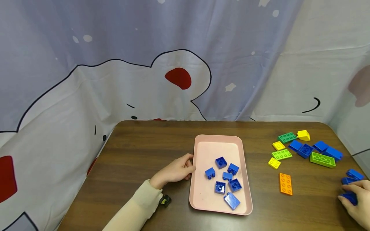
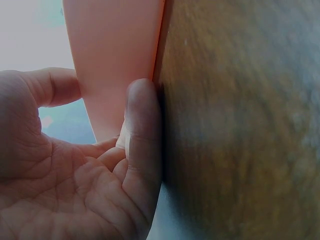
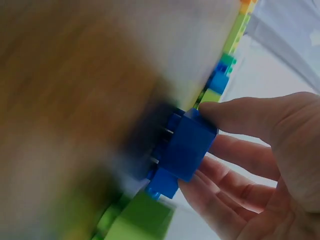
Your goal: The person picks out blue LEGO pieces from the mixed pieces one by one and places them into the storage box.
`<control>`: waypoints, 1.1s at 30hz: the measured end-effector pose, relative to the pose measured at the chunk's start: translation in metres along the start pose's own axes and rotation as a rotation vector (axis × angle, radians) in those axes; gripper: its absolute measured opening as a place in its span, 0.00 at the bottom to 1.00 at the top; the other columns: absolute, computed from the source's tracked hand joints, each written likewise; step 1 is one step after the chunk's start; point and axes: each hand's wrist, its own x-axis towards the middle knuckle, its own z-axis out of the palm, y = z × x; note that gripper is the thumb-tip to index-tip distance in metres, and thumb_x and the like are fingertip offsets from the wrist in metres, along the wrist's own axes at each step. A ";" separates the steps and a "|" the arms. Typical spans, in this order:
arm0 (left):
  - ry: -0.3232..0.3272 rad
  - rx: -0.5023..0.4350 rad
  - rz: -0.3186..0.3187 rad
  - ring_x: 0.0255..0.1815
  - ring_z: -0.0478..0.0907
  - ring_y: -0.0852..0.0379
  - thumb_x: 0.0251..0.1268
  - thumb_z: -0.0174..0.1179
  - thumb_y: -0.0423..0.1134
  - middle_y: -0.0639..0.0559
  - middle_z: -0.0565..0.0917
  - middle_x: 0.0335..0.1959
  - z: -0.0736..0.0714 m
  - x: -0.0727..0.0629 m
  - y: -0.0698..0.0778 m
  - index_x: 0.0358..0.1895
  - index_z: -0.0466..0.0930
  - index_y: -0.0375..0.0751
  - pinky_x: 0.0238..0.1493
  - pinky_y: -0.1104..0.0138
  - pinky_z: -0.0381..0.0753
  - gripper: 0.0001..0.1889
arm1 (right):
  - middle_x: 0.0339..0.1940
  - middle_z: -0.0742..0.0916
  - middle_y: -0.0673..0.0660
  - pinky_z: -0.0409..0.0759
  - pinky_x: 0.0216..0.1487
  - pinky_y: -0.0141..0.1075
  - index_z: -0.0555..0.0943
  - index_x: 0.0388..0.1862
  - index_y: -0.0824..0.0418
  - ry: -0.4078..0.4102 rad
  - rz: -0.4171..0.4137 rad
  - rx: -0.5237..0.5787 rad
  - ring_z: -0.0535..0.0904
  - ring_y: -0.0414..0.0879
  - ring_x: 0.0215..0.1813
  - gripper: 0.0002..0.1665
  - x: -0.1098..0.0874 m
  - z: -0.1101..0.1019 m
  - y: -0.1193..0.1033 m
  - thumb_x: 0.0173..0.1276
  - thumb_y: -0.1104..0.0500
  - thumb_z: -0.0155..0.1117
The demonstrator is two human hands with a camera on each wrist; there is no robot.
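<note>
My left hand point(image 1: 175, 170) is at the left side of a pink tray point(image 1: 199, 140). Its thumb reaches the rim and its bent fingers hold the outer wall point(image 2: 115, 45), with one finger low beside the tabletop. Several blue bricks point(image 1: 221, 162) lie scattered inside the tray, some tipped over. At the far right, my right hand point(image 1: 359, 199) grips a blue brick point(image 3: 187, 145) between thumb and fingers, low over the table. Other blue bricks point(image 1: 355, 174) sit just beyond those fingertips, and a green brick point(image 3: 140, 220) shows close by in the right wrist view.
On the table's right part point(image 1: 260, 192) lie an orange brick point(image 1: 286, 183), a long lime brick point(image 1: 322, 159), a dark green brick point(image 1: 287, 137), a yellow brick point(image 1: 274, 163) and more blue bricks point(image 1: 305, 150). A patterned curtain point(image 1: 245, 64) hangs behind the table.
</note>
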 end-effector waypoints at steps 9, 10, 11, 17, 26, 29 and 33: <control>-0.001 0.005 0.003 0.26 0.80 0.58 0.75 0.55 0.41 0.52 0.80 0.30 -0.001 0.000 -0.001 0.73 0.66 0.33 0.31 0.66 0.80 0.28 | 0.39 0.80 0.72 0.79 0.35 0.61 0.85 0.40 0.73 -0.164 -0.112 -0.143 0.79 0.66 0.37 0.29 0.034 -0.005 -0.049 0.34 0.68 0.86; 0.000 0.006 0.003 0.26 0.80 0.58 0.75 0.55 0.41 0.52 0.80 0.30 -0.001 0.000 -0.001 0.73 0.66 0.33 0.31 0.66 0.80 0.28 | 0.39 0.80 0.71 0.80 0.33 0.61 0.85 0.40 0.72 -0.183 -0.112 -0.138 0.80 0.65 0.36 0.30 0.036 -0.005 -0.055 0.35 0.66 0.87; 0.001 0.006 0.005 0.26 0.80 0.58 0.75 0.55 0.41 0.52 0.80 0.30 -0.001 0.000 -0.001 0.73 0.66 0.33 0.31 0.66 0.80 0.28 | 0.39 0.80 0.70 0.80 0.32 0.59 0.85 0.41 0.71 -0.195 -0.120 -0.133 0.80 0.64 0.35 0.29 0.039 -0.005 -0.059 0.36 0.66 0.87; 0.001 0.008 0.011 0.26 0.80 0.58 0.74 0.55 0.41 0.52 0.80 0.30 -0.001 0.000 0.000 0.73 0.66 0.32 0.30 0.67 0.79 0.28 | 0.40 0.82 0.67 0.81 0.27 0.54 0.86 0.43 0.68 -0.196 -0.198 -0.065 0.80 0.55 0.31 0.30 0.051 0.000 -0.088 0.38 0.63 0.87; 0.000 0.006 0.015 0.26 0.81 0.58 0.74 0.55 0.41 0.52 0.81 0.29 -0.001 0.000 0.000 0.73 0.66 0.33 0.30 0.66 0.79 0.29 | 0.38 0.86 0.57 0.79 0.28 0.42 0.88 0.44 0.63 -0.210 -0.317 0.017 0.78 0.44 0.30 0.27 0.072 0.010 -0.130 0.42 0.62 0.87; -0.004 0.007 0.015 0.26 0.81 0.58 0.74 0.55 0.42 0.53 0.81 0.30 0.000 0.001 0.000 0.73 0.66 0.33 0.31 0.66 0.79 0.29 | 0.39 0.87 0.58 0.82 0.31 0.50 0.88 0.43 0.62 -0.244 -0.309 0.000 0.81 0.49 0.33 0.26 0.071 0.011 -0.131 0.43 0.59 0.87; 0.000 0.008 0.011 0.26 0.80 0.58 0.74 0.55 0.42 0.53 0.81 0.29 -0.001 0.000 -0.001 0.73 0.66 0.33 0.30 0.66 0.79 0.29 | 0.41 0.87 0.62 0.83 0.33 0.56 0.87 0.44 0.63 -0.306 -0.220 -0.040 0.83 0.55 0.35 0.26 0.068 0.010 -0.126 0.47 0.54 0.85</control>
